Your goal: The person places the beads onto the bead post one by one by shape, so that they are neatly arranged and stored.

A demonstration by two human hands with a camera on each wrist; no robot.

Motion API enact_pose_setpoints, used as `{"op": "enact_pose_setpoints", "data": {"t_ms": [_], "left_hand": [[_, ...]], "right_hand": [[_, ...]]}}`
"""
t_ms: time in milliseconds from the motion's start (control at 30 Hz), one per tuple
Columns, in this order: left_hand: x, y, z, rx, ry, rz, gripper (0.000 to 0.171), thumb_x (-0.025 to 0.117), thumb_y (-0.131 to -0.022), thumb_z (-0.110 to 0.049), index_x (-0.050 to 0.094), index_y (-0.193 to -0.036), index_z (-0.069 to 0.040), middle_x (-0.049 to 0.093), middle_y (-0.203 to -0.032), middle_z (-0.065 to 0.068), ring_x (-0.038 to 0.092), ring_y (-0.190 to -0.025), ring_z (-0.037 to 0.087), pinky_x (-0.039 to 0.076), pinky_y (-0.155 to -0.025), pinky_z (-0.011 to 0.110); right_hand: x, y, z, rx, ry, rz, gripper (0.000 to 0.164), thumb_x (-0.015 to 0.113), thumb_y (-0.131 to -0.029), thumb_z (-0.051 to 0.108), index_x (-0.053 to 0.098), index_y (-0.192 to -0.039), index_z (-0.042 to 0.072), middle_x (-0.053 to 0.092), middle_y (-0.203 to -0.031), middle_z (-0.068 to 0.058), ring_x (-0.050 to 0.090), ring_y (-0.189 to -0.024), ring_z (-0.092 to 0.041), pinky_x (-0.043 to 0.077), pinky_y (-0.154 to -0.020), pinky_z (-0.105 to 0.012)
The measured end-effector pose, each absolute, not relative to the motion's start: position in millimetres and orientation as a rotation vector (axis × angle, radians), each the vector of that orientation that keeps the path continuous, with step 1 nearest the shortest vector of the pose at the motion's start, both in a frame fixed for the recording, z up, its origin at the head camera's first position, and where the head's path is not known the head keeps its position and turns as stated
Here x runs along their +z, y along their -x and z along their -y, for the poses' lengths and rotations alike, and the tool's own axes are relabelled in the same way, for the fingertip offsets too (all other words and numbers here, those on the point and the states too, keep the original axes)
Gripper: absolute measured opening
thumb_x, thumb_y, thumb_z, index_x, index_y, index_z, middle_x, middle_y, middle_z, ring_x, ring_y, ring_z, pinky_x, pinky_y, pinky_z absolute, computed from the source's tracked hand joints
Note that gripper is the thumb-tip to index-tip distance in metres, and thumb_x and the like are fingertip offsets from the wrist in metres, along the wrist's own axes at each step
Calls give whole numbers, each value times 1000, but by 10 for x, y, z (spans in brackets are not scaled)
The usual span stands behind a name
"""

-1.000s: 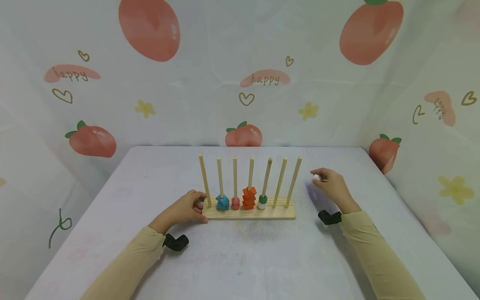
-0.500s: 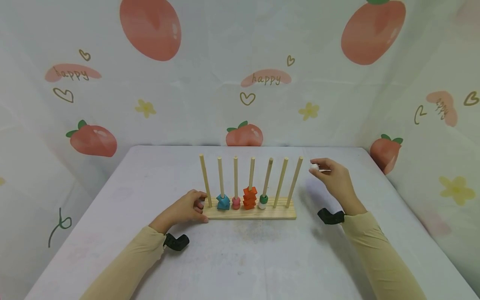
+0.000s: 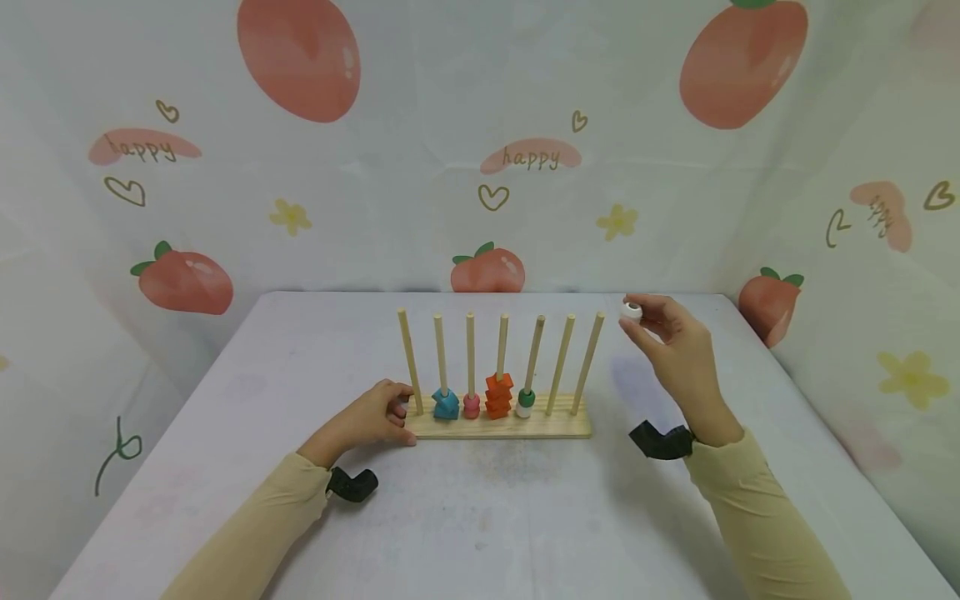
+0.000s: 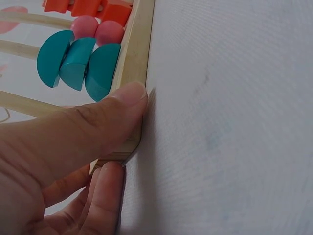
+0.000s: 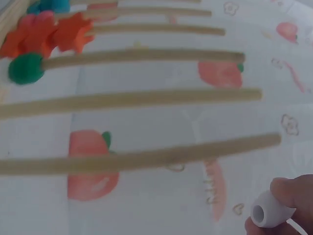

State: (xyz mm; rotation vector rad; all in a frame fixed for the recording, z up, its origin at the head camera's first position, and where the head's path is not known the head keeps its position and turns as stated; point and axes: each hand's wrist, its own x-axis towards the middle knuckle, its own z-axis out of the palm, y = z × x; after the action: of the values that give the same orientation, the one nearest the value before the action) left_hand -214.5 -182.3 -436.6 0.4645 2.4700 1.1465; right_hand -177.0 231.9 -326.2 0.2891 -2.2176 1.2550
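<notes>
A wooden peg rack [image 3: 487,429] with several upright pegs stands on the table. My left hand [image 3: 367,414] holds its left end, with the thumb [image 4: 110,112] on the front edge of the base and the fingers round the end. My right hand [image 3: 678,350] is raised right of the rightmost peg [image 3: 588,364], pinching a white bead [image 5: 271,210] between thumb and fingertips. The bead's hole faces outward in the right wrist view. Its height is about level with the peg tops in the head view, and it is apart from them.
Threaded on the pegs are blue half-round pieces [image 4: 76,63], pink beads [image 3: 471,407], orange star pieces [image 3: 498,397], and a green bead [image 3: 527,397] over a white one [image 3: 524,412]. The two rightmost pegs are bare. A patterned cloth [image 3: 412,125] hangs behind the table.
My right hand has risen from near the tabletop with the white bead, turning so the bead's hole shows. The left hand and rack have stayed put.
</notes>
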Motion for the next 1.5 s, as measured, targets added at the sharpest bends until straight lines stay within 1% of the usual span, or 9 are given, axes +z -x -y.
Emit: {"op": "enact_pose_setpoints", "data": {"t_ms": [100, 200, 300, 433, 800, 1033, 1133, 1233, 1500], "left_hand": [[-4362, 2142, 1821, 1150, -467, -2468, 81, 88, -69, -11, 45, -135, 9, 49, -113, 16, 57, -94, 19, 52, -82, 31], [-4356, 2139, 1821, 1151, -471, -2467, 81, 88, -69, -10, 45, -135, 10, 48, -113, 16, 57, -94, 19, 52, -82, 31], [-4350, 2138, 1823, 1143, -474, -2473, 80, 88, -69, -11, 45, -135, 9, 48, -113, 16, 57, -94, 19, 52, -82, 31], [-4343, 2133, 1824, 1139, -474, -2478, 80, 88, -69, -11, 46, -135, 9, 48, -113, 16, 57, -94, 19, 52, -81, 31], [-4345, 2134, 1827, 1149, -471, -2472, 81, 88, -69, -11, 46, -135, 9, 49, -111, 15, 57, -93, 19, 51, -81, 31], [-4358, 2138, 1826, 1158, -472, -2468, 80, 88, -69, -11, 45, -135, 9, 48, -113, 16, 56, -93, 19, 51, -80, 31], [-4357, 2137, 1821, 1157, -469, -2468, 80, 88, -69, -11, 46, -134, 9, 48, -113, 16, 56, -93, 19, 51, -80, 31], [-4358, 2135, 1819, 1155, -470, -2469, 80, 88, -69, -11, 46, -134, 9, 48, -113, 16, 56, -93, 19, 51, -80, 30], [-4364, 2137, 1830, 1161, -476, -2468, 80, 87, -70, -11, 45, -134, 9, 48, -112, 16, 56, -93, 19, 51, -80, 30]], "right_hand": [[-3191, 1697, -2250, 1331, -306, 2167, 30, 71, -86, 2, 64, -115, -3, 63, -108, 13, 60, -94, 5, 47, -85, -8], [-3133, 1629, -2177, 1399, -371, 2102, 31, 70, -84, -6, 63, -114, -6, 62, -107, 16, 61, -96, 2, 48, -86, -11], [-3083, 1581, -2103, 1473, -488, 2007, 33, 68, -80, -15, 61, -112, -11, 64, -109, 9, 62, -98, -4, 50, -87, -15], [-3030, 1549, -2003, 1497, -617, 1934, 35, 67, -77, -21, 62, -111, -11, 66, -109, 3, 63, -100, -7, 50, -89, -17], [-2940, 1515, -1771, 1435, -741, 1975, 36, 69, -77, -19, 63, -111, -8, 65, -111, 5, 62, -102, -8, 50, -91, -19], [-2929, 1550, -1695, 1412, -802, 1997, 36, 70, -77, -18, 63, -111, -7, 66, -111, -13, 62, -103, -7, 50, -92, -23], [-2925, 1561, -1682, 1394, -809, 2010, 38, 70, -77, -17, 64, -112, -5, 66, -111, -18, 62, -103, -6, 50, -93, -22], [-2921, 1571, -1675, 1380, -808, 2020, 38, 71, -76, -17, 65, -112, -5, 66, -110, -20, 62, -103, -5, 50, -93, -22], [-2933, 1643, -1645, 1367, -801, 2046, 37, 71, -77, -15, 65, -112, -6, 67, -112, -18, 62, -104, -3, 49, -93, -21]]}}
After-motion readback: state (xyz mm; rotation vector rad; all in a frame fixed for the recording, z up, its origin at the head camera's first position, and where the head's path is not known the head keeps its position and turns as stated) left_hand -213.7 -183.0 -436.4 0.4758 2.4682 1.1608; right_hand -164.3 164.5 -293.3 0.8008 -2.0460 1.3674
